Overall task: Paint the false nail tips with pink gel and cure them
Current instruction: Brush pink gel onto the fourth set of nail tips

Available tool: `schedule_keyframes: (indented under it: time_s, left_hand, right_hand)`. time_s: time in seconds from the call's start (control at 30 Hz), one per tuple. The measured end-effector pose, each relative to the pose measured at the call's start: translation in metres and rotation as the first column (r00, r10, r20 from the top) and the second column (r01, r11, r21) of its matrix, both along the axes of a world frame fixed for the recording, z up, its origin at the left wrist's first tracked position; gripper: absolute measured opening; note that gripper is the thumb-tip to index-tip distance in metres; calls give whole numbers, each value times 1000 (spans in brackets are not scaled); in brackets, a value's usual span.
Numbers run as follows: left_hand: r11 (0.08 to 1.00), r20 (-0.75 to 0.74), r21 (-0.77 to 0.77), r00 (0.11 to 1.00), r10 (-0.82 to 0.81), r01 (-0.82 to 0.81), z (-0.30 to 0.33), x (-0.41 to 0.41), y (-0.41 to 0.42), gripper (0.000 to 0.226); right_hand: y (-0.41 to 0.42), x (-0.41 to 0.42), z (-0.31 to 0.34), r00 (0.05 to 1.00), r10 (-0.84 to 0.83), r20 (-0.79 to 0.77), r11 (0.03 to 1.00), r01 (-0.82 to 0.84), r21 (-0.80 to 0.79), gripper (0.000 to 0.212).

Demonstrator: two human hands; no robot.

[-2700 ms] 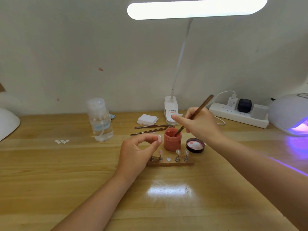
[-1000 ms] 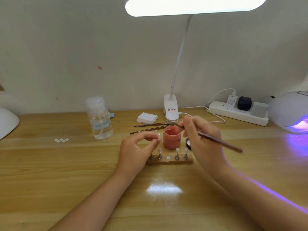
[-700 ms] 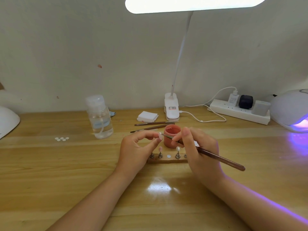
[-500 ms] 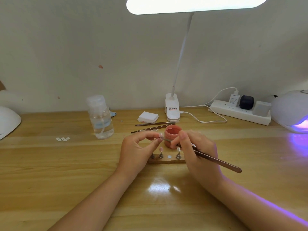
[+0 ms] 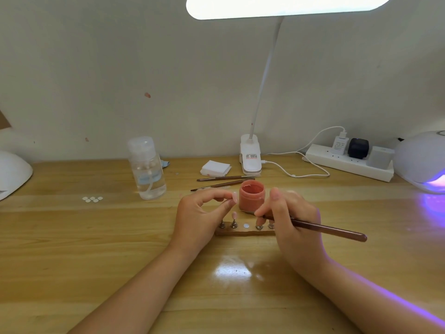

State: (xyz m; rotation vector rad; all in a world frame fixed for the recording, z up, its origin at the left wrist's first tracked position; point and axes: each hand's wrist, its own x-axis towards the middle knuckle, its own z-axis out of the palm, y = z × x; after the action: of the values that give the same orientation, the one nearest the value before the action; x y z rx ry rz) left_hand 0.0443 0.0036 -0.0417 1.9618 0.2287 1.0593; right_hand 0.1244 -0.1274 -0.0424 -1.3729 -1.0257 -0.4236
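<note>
- False nail tip (image 5: 234, 200), pale and small, sits pinched between the thumb and forefinger of the left hand (image 5: 199, 218), raised just above a wooden holder strip (image 5: 243, 232) at the centre of the desk (image 5: 72, 237).
- Right hand (image 5: 291, 215) grips a brown nail brush (image 5: 322, 229) like a pencil; the handle points to 4 o'clock, and the bristle end, low near the strip, is too small to make out.
- Open jar of pink gel (image 5: 251, 196) stands just behind the strip, at 12 o'clock from it.
- Other tips stand on metal pegs along the strip; one (image 5: 234, 215) looks pink.
- Lit curing lamp (image 5: 423, 160) glows purple at 3 o'clock, well apart.
- To do this step well, it would probably help to brace both wrists on the desk, bring the brush to the pinched tip, and lay thin strokes from base to free edge.
- Fingers should likely stay at the tip's edges, clear of wet gel.
</note>
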Motion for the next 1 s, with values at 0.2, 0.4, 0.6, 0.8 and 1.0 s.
schedule_keyframes:
  time_s: [0.2, 0.4, 0.6, 0.8, 1.0]
  left_hand:
    - [1000, 2, 17, 1000, -21, 20, 3, -1, -1, 25]
    - [1000, -15, 2, 1000, 13, -13, 2, -1, -1, 22]
    - [1000, -10, 13, 1000, 4, -4, 5, -3, -3, 24]
    - [1000, -37, 14, 999, 18, -17, 5, -2, -3, 15]
    - [1000, -32, -22, 999, 3, -4, 5, -2, -5, 16]
  right_hand:
    - [6, 0, 6, 995, -79, 64, 995, 83, -62, 41]
    - [-1, 0, 1, 999, -37, 38, 999, 37, -17, 44]
    - [7, 0, 4, 985, -126, 114, 989, 133, -60, 38]
    - [-2, 2, 1, 988, -78, 135, 995, 86, -57, 45]
    - [6, 2, 2, 974, -153, 169, 983, 167, -75, 37]
